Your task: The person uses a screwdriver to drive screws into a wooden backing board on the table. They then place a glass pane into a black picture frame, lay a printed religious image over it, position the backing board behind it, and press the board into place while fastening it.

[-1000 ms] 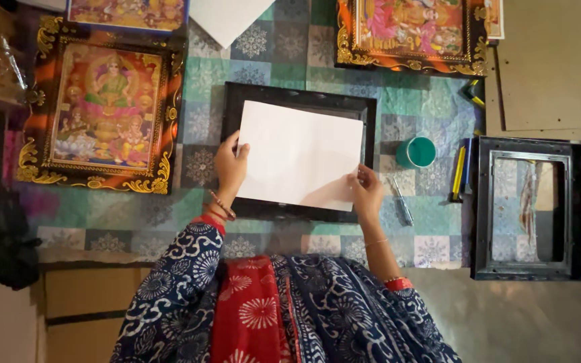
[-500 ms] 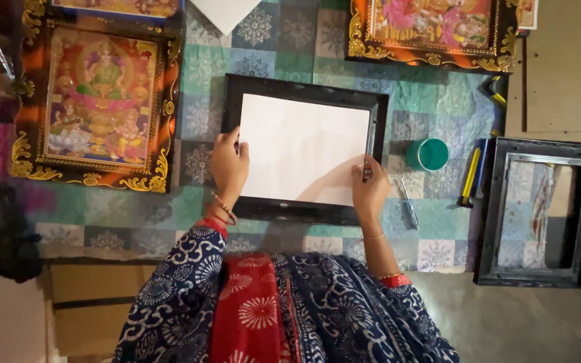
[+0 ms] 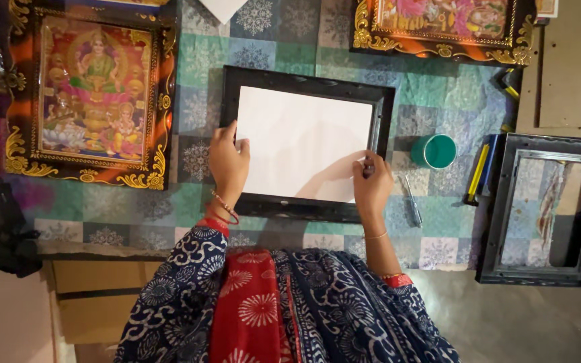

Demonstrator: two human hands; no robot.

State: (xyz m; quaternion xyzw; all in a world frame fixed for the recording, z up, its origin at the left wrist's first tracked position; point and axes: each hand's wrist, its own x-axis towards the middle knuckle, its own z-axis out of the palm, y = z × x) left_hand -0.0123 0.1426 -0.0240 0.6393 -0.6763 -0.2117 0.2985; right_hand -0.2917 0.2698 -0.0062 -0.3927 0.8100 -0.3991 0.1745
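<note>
I see the black frame (image 3: 307, 144) lying flat at the middle of the counter (image 3: 452, 222), with a white sheet (image 3: 300, 138) seated inside it. The left hand (image 3: 228, 161) rests on the frame's left edge, fingers laid together over the sheet's border; its grip presses down flat and pinches nothing. The right hand (image 3: 371, 185) sits at the frame's lower right corner, fingertips drawn together on the sheet's edge; I cannot tell whether they pinch the sheet or only press it.

The counter is covered by a patchwork cloth (image 3: 277, 37) in teal, grey and lilac squares with snowflake motifs. Just right of the frame stands a teal cup (image 3: 436, 150). Near it lie a small tool (image 3: 413, 208) and a yellow-and-blue pencil set (image 3: 482, 168). Further right lies an empty frame (image 3: 546, 208), black. A gilt picture (image 3: 89, 94) lies to the left, apart from the frame, and a second picture (image 3: 442, 27) lies at the top right. Brown boards (image 3: 569, 74) occupy the upper right corner. Below the counter's edge, cardboard boxes (image 3: 95, 296) stand at lower left.
</note>
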